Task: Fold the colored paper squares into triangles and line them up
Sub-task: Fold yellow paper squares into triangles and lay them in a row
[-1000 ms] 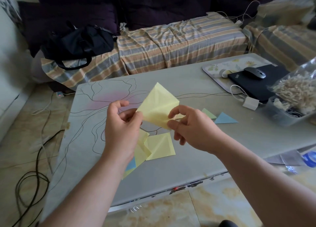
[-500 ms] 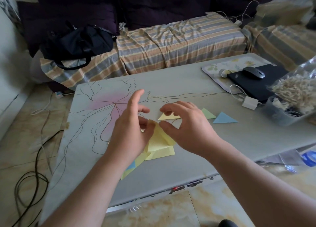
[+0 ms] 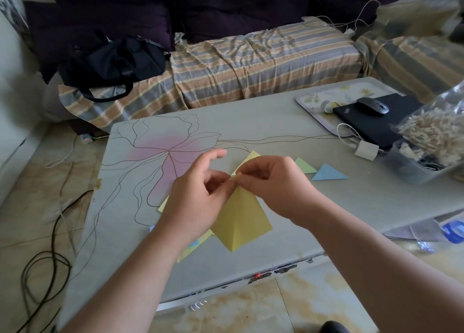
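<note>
Your left hand point(image 3: 200, 197) and right hand point(image 3: 273, 184) both pinch the top corner of the yellow paper point(image 3: 241, 219). Their grip is narrow. The paper hangs below, above the counter point(image 3: 276, 132).

1. Your left hand point(image 3: 200, 197) and right hand point(image 3: 273, 184) are bare: no gloves, rings or watch show.
2. Both your forearms are bare to the frame's bottom edge, with no sleeve visible.

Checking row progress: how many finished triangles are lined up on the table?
3. A blue triangle at the right end, a green triangle left of it, and a yellow triangle partly behind the right hand. The hands could hide more.
</note>
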The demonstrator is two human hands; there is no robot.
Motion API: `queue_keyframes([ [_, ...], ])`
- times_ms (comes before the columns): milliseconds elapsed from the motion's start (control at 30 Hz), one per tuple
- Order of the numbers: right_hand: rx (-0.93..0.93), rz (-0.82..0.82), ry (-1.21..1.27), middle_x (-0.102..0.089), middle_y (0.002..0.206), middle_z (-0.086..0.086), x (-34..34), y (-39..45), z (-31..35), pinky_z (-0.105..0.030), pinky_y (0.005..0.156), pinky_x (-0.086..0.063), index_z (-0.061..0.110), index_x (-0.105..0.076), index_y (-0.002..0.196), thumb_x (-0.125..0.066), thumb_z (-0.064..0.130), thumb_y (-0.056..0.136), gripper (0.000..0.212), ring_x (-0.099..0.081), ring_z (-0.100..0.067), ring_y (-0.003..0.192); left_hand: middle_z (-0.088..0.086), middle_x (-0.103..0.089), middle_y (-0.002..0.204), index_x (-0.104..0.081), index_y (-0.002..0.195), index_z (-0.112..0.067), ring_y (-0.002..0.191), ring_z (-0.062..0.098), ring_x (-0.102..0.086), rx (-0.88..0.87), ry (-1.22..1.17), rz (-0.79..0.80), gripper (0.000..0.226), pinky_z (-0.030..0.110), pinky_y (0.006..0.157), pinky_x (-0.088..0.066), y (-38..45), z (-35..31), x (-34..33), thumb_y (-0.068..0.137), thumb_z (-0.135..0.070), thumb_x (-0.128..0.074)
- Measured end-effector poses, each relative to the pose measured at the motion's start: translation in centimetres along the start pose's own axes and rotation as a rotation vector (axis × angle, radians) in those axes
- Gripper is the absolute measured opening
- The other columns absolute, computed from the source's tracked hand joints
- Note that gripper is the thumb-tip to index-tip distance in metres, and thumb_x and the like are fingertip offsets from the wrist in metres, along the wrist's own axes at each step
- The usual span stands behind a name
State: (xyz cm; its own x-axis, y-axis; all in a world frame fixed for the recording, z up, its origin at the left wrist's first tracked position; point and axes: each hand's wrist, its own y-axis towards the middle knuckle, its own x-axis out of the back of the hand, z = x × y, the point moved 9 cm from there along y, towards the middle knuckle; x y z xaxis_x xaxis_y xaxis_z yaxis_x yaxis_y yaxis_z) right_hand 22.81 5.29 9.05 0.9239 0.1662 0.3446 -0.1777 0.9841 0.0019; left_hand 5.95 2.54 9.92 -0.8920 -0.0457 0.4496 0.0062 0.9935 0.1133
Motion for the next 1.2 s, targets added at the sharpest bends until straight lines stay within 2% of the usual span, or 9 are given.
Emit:
queue_keyframes([
  [67,-0.027,0.049,0.07,-0.072,0.083,0.01,-0.5,-0.2,-0.1,-0.037,0.064,-0.053,0.028,-0.074,0.102,-0.078,0.018,0.091,0.016,-0.062,-0.011,0.067,-0.019,-0.077,0.093,-0.072,0.115,-0.041,0.089,0.006,-0.072,0.044,0.022,-0.017,0.021,0.038,0.088,-0.058,0.1,0.6,0.4,0.095,-0.035,-0.074],
  [200,-0.024,0.096,0.021,-0.069,0.085,0.015,-0.9,-0.5,-0.3,-0.027,0.057,-0.048,0.033,-0.074,0.103,-0.076,0.012,0.09,0.025,-0.06,-0.01,0.066,-0.018,-0.078,0.089,-0.08,0.096,-0.038,0.089,0.004,-0.072,0.099,0.036,-0.023,0.007,0.037,0.087,-0.059,0.3,1.2,0.7,0.094,-0.039,-0.073],
  [333,-0.054,0.083,0.104,-0.071,0.084,0.01,-0.8,-0.3,-0.6,-0.035,0.071,-0.053,0.026,-0.076,0.099,-0.072,0.007,0.092,0.021,-0.061,-0.009,0.064,-0.016,-0.079,0.088,-0.08,0.095,-0.038,0.089,0.006,-0.074,0.105,-0.016,-0.003,0.006,0.041,0.089,-0.06,0.3,1.3,0.4,0.092,-0.038,-0.076],
  [467,-0.117,0.114,0.242,-0.076,0.094,-0.013,-1.0,-0.1,-1.0,-0.056,0.088,-0.058,0.015,-0.078,0.098,-0.07,0.003,0.094,0.014,-0.064,-0.024,0.08,-0.01,-0.079,0.085,-0.076,0.092,-0.038,0.084,0.014,-0.074,0.084,-0.08,-0.01,0.007,0.045,0.086,-0.06,0.1,0.9,0.5,0.092,-0.031,-0.078],
  [533,-0.137,0.144,0.307,-0.075,0.095,-0.013,-1.2,-0.1,-1.0,-0.051,0.086,-0.058,0.015,-0.077,0.097,-0.069,0.001,0.094,0.017,-0.064,-0.026,0.085,-0.009,-0.079,0.083,-0.076,0.091,-0.036,0.082,0.016,-0.073,0.06,-0.084,-0.018,0.009,0.044,0.083,-0.058,0.1,0.6,0.6,0.092,-0.028,-0.078],
  [633,-0.155,0.179,0.409,-0.071,0.093,-0.004,-1.5,-0.3,-0.8,-0.033,0.076,-0.054,0.013,-0.074,0.1,-0.066,-0.004,0.095,0.02,-0.063,-0.021,0.085,-0.009,-0.078,0.081,-0.076,0.09,-0.036,0.078,0.011,-0.071,0.052,-0.11,-0.033,0.011,0.037,0.079,-0.055,0.1,0.4,0.8,0.092,-0.026,-0.079],
  [867,-0.117,0.148,0.377,-0.073,0.09,-0.003,-1.1,-0.2,-0.8,-0.038,0.082,-0.054,0.014,-0.075,0.095,-0.071,-0.001,0.093,0.016,-0.061,-0.023,0.081,-0.009,-0.078,0.081,-0.076,0.089,-0.037,0.076,0.009,-0.071,0.03,-0.117,-0.04,0.011,0.031,0.075,-0.054,-0.1,0.1,0.9,0.092,-0.026,-0.078],
  [1033,-0.112,0.148,0.379,-0.073,0.091,-0.005,-1.2,-0.2,-0.8,-0.042,0.083,-0.052,0.016,-0.077,0.092,-0.078,0.008,0.091,0.008,-0.059,-0.027,0.084,-0.009,-0.079,0.084,-0.076,0.09,-0.036,0.08,0.012,-0.073,0.014,-0.111,-0.012,0.008,0.036,0.079,-0.057,0.0,0.1,0.6,0.091,-0.028,-0.078],
  [1200,-0.11,0.144,0.378,-0.073,0.092,-0.007,-1.1,-0.2,-0.8,-0.044,0.083,-0.051,0.019,-0.078,0.09,-0.08,0.012,0.089,0.007,-0.06,-0.027,0.085,-0.009,-0.079,0.084,-0.077,0.09,-0.034,0.081,0.011,-0.073,0.0,-0.111,-0.006,0.012,0.034,0.079,-0.058,-0.1,-0.1,0.5,0.093,-0.023,-0.078],
])
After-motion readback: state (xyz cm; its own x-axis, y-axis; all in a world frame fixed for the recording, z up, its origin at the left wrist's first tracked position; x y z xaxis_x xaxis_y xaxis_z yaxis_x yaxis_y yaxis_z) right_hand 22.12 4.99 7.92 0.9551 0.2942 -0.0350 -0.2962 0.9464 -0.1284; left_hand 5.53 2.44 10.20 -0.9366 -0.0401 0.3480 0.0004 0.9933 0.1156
